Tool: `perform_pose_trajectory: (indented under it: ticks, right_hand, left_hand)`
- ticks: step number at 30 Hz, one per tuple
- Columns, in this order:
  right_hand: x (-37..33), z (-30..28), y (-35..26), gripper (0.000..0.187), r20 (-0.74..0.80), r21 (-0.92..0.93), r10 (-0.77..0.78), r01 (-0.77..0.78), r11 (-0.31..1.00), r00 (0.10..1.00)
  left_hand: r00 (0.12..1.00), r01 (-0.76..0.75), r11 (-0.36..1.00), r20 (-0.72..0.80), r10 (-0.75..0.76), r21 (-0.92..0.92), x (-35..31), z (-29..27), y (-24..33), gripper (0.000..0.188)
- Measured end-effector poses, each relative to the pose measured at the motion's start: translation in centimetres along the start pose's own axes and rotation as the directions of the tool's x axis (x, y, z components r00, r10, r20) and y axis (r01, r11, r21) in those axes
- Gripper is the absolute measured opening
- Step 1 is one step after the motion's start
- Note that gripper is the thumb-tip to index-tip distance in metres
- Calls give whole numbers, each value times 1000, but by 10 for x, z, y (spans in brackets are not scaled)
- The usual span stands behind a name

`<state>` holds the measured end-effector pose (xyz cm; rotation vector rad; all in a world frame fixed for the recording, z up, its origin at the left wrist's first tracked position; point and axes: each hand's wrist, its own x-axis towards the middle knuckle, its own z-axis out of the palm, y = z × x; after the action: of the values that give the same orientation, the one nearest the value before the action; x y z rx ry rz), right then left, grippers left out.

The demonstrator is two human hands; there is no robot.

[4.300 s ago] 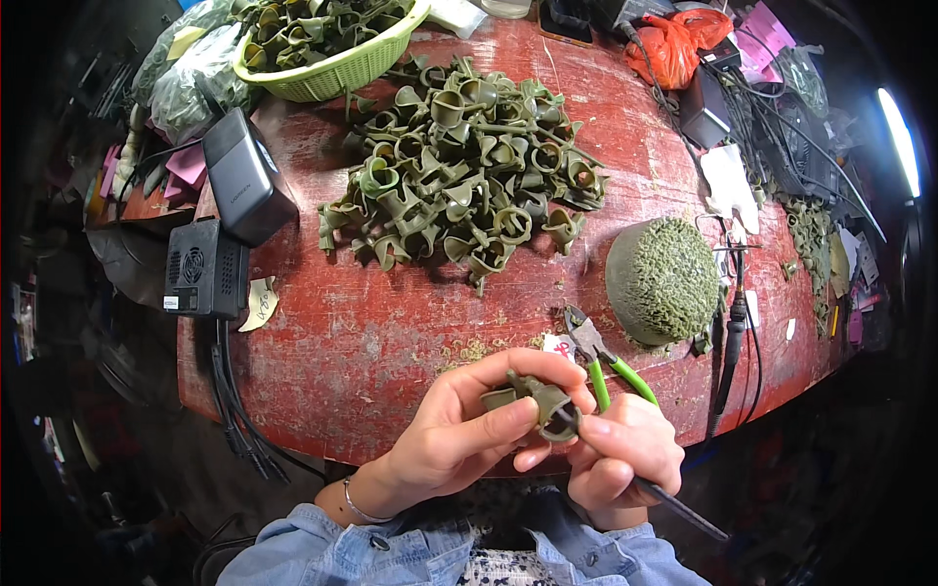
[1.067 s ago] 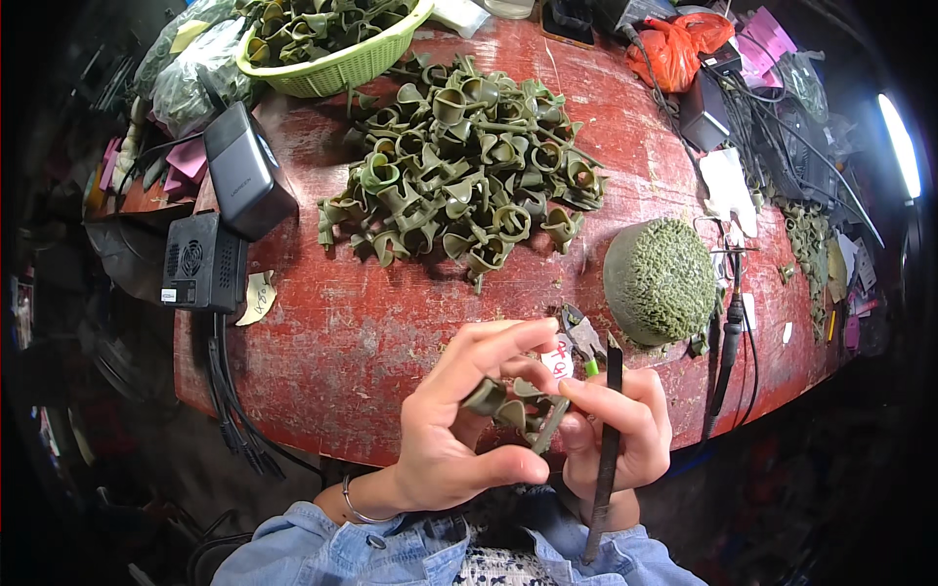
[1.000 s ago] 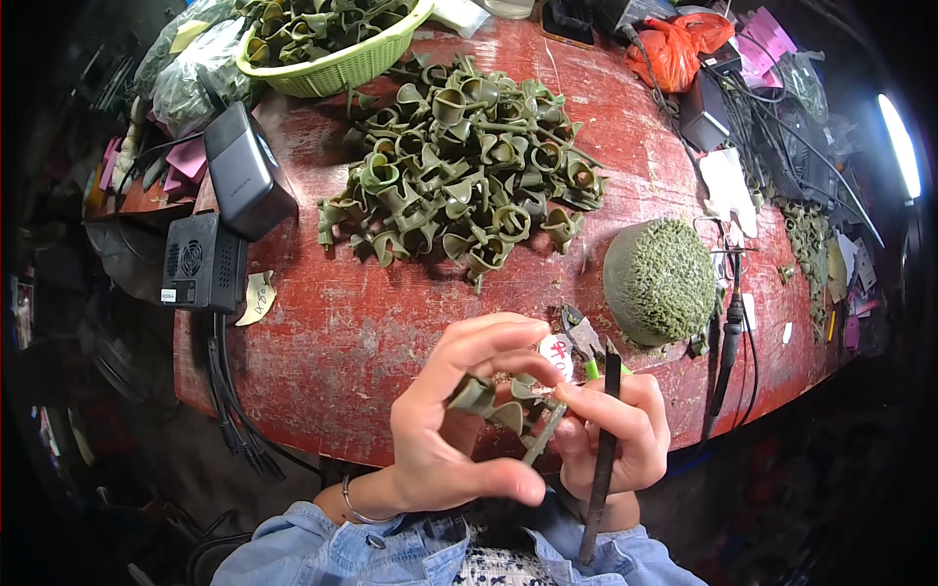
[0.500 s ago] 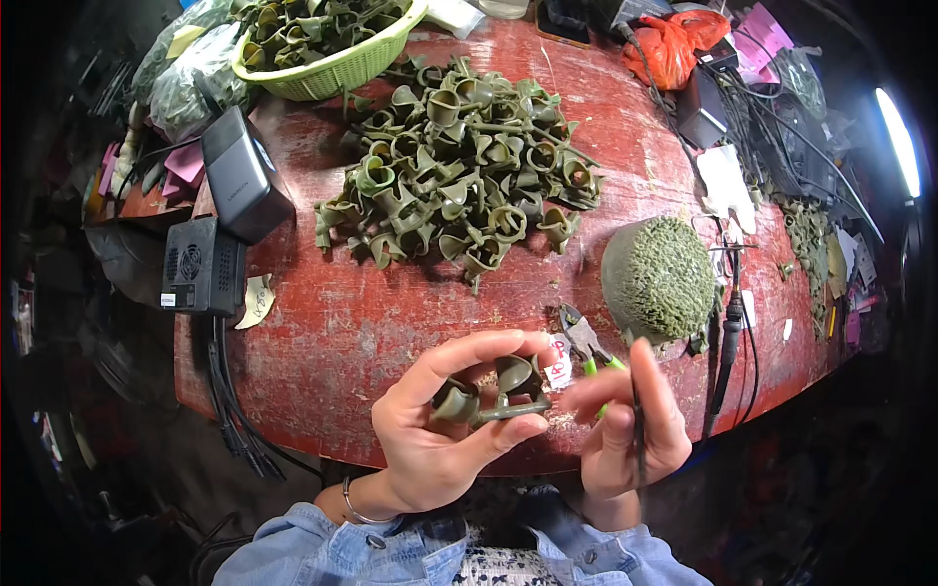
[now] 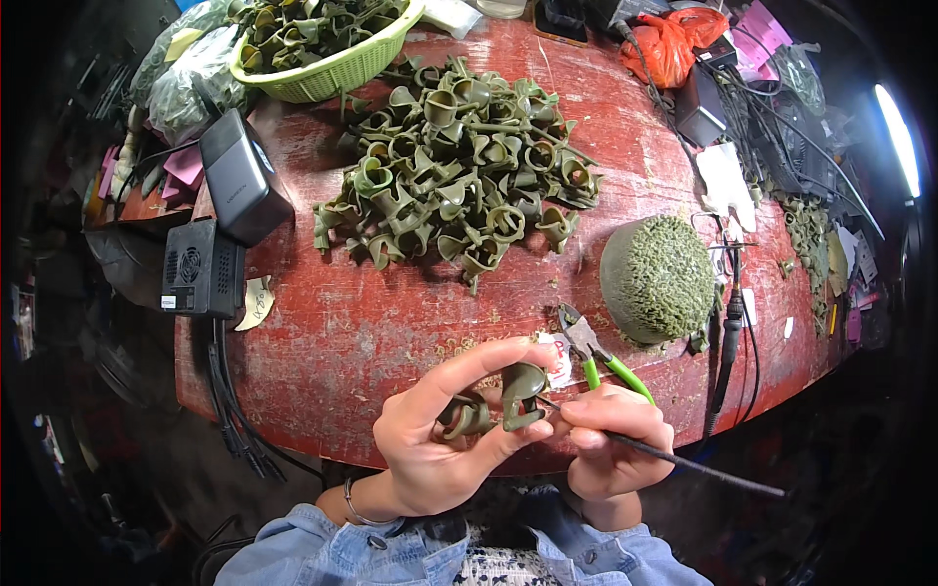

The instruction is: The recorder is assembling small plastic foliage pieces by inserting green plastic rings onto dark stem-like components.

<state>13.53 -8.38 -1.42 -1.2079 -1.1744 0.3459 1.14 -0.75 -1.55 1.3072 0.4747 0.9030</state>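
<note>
An olive-green plastic piece (image 5: 523, 391) is held up just above the near edge of the tabletop (image 5: 322, 361), its curved lip turned toward the right. The left hand (image 5: 454, 430) grasps it between thumb and fingers, with another cupped part, probably of the same piece, nearer the palm. The right hand (image 5: 616, 439) pinches a thin dark rod (image 5: 699, 469) close to its working tip, which points at the piece's right edge; whether tip and plastic touch is too fine to tell.

The step looks like cleaning up that edge. Done well, it would call for short, light strokes, the piece braced firmly by the left hand, and the left thumb and fingertips clear of the tip's path, since a slip could run straight into them. Turning the piece between strokes should serve better than bending the wrist.

Just beyond the right hand lie cutting pliers (image 5: 630, 376) with green handles, beside a white label (image 5: 559, 359), so a forward push there could knock them. A round block (image 5: 625, 283) with a crumbly green top stands behind. The rod's long tail points right, past the near edge, with room to swing. Farther off sits a pile of like pieces (image 5: 459, 176), with a green basket (image 5: 332, 83) behind it; the roomiest stretch runs left of the pliers.
</note>
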Motion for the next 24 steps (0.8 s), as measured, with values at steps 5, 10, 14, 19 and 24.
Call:
perform_pose_trajectory:
  ticks: [5, 10, 14, 19, 24]
  right_hand:
    - [1, -2, 2, 29, 119, -120, -205, 219, 968, 972]
    - [-2, -8, -4, 30, 26, -265, -186, 186, 946, 982]
    - [-4, -4, -4, 25, -1, -84, -129, 128, 988, 992]
    - [-1, -1, -3, 19, 60, 44, -84, 81, 996, 995]
    - [-5, -3, -4, 17, -29, -54, -125, 123, 991, 992]
  left_hand:
    - [999, 32, 999, -38, -31, 13, -1, 0, -1, 49]
    - [983, 116, 981, -123, -136, -158, 1, 6, 1, 48]
    - [994, 92, 967, -35, -103, -237, 2, 3, 0, 43]
    - [987, 122, 970, -81, -142, -210, 3, 5, -1, 49]
    - [984, 146, 956, -65, -167, -253, 5, 6, 2, 50]
